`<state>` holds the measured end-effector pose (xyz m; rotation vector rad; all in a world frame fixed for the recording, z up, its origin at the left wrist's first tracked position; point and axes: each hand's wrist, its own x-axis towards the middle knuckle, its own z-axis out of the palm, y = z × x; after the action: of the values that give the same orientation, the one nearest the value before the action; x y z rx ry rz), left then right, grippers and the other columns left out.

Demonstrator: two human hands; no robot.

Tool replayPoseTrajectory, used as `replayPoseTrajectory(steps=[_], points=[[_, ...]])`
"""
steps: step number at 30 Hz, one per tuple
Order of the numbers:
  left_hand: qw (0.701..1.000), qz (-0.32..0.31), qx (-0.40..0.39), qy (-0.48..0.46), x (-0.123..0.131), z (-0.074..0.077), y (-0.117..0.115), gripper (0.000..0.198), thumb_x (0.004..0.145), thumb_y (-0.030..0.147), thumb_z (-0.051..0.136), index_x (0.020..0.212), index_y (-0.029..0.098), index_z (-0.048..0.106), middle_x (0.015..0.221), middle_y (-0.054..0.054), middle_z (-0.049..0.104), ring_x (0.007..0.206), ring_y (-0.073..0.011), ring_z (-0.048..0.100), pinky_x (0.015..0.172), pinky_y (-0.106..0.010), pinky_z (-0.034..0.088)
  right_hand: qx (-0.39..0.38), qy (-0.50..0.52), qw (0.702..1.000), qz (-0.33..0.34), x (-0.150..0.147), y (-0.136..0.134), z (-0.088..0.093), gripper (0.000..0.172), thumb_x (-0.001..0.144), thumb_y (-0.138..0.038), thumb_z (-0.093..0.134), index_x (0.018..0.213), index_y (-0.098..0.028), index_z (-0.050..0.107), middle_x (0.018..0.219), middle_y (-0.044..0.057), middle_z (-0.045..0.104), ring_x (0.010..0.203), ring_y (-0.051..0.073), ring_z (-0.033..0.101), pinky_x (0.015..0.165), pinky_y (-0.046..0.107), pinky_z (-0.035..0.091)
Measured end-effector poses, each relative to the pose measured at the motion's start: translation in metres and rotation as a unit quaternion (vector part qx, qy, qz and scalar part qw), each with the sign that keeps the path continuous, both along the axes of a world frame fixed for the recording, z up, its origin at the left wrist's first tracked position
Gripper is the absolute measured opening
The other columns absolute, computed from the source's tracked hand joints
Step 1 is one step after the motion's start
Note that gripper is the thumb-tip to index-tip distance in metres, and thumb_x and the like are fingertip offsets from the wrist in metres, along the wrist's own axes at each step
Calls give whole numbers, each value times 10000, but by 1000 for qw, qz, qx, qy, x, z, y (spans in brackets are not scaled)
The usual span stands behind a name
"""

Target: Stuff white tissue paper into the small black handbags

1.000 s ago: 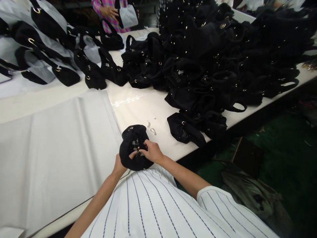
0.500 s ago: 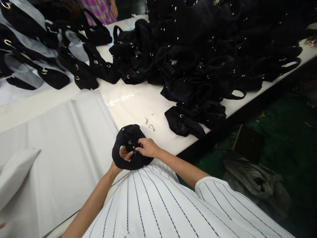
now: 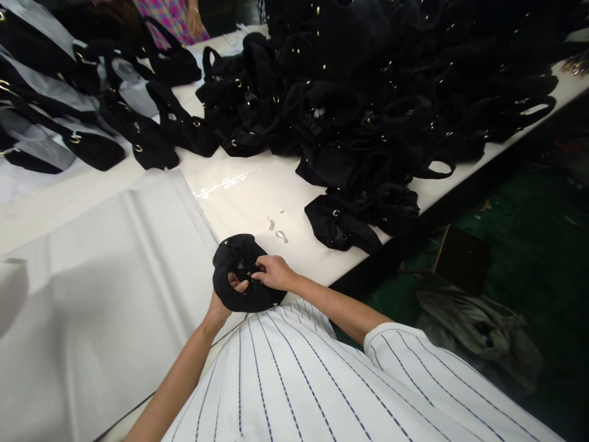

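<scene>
A small black fabric bag (image 3: 237, 261) is held just above the near edge of the white table (image 3: 248, 196), close to my striped shirt. My left hand (image 3: 225, 293) cups it from below, with fingers curled into its opening. My right hand (image 3: 271, 272) pinches something small at the bag's mouth. A large heap of the same black bags (image 3: 391, 86) with gold rings covers the far right of the table. One loose bag (image 3: 338, 226) lies closest to my right hand.
White sheet material (image 3: 101, 288) covers the table's left side. More black bags with grey-white inserts (image 3: 69, 104) lie at the far left. Another person in a plaid shirt (image 3: 179, 17) stands across the table. Right of the table edge there is green floor with a crumpled sack (image 3: 478, 334).
The bag has stayed between my hands while my fingers shift at its opening. The view has tilted down a little, and the other person's hands have left the top of the picture.
</scene>
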<state>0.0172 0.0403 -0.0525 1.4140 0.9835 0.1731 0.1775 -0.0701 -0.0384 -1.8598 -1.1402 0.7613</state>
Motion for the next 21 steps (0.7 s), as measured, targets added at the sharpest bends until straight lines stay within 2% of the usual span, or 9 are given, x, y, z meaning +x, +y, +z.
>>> replayPoseTrajectory(steps=[3, 8, 11, 13, 16, 18, 19, 21], points=[[999, -13, -33, 3, 2, 1, 2, 397, 595, 438, 770, 812, 162, 584, 610, -6, 618, 507, -155, 578, 492, -282, 461, 13, 41, 999, -17, -1, 3, -3, 159, 724, -249, 736, 722, -194, 587, 622, -72, 495, 588, 95, 459, 568, 218, 322], [1000, -4, 6, 25, 14, 7, 5, 448, 577, 439, 767, 870, 155, 585, 611, -10, 621, 513, -175, 586, 520, -318, 486, 17, 70, 997, -38, 2, 12, -5, 130, 707, -242, 743, 759, -192, 634, 622, -68, 524, 588, 98, 475, 570, 219, 355], [999, -18, 30, 38, 23, 8, 9, 476, 591, 464, 753, 902, 149, 577, 590, 5, 600, 514, -168, 572, 502, -298, 469, 23, 80, 996, -42, 9, 14, -8, 85, 744, -235, 698, 811, -187, 674, 680, -36, 606, 630, 112, 534, 623, 232, 415], [997, -5, 69, 41, 25, 10, 13, 468, 627, 496, 723, 907, 144, 591, 644, -16, 626, 591, -183, 597, 533, -292, 478, 34, 122, 991, -49, 16, 12, -15, 130, 799, -227, 633, 905, -187, 696, 798, -2, 669, 703, 123, 587, 699, 250, 461], [992, 33, 121, 9, 19, 11, 19, 456, 706, 517, 665, 978, 153, 623, 940, -78, 682, 903, -237, 626, 728, -327, 524, 33, 202, 976, -78, 32, 7, -31, 251, 880, -255, 518, 1057, -174, 678, 863, 27, 688, 730, 133, 620, 733, 280, 502], [993, 65, 97, -8, 10, 11, 16, 461, 761, 524, 624, 1076, 187, 609, 1151, -90, 631, 1076, -244, 576, 840, -347, 519, 24, 192, 973, -124, 45, 2, -42, 292, 898, -294, 492, 1101, -171, 663, 921, 47, 687, 787, 150, 631, 769, 303, 508], [994, 91, 58, -4, 6, 11, 12, 460, 784, 530, 602, 1108, 205, 593, 1204, -95, 600, 1104, -239, 566, 850, -355, 524, 21, 163, 976, -145, 51, 0, -46, 300, 898, -308, 493, 1115, -180, 657, 992, 58, 679, 853, 160, 630, 817, 316, 499], [988, 138, -70, 25, -1, 9, -1, 455, 814, 551, 558, 1121, 216, 572, 1204, -121, 580, 1060, -238, 595, 799, -380, 555, 6, 104, 980, -167, 58, -3, -54, 323, 902, -325, 489, 1174, -213, 624, 1142, 66, 637, 989, 173, 602, 913, 335, 458]])
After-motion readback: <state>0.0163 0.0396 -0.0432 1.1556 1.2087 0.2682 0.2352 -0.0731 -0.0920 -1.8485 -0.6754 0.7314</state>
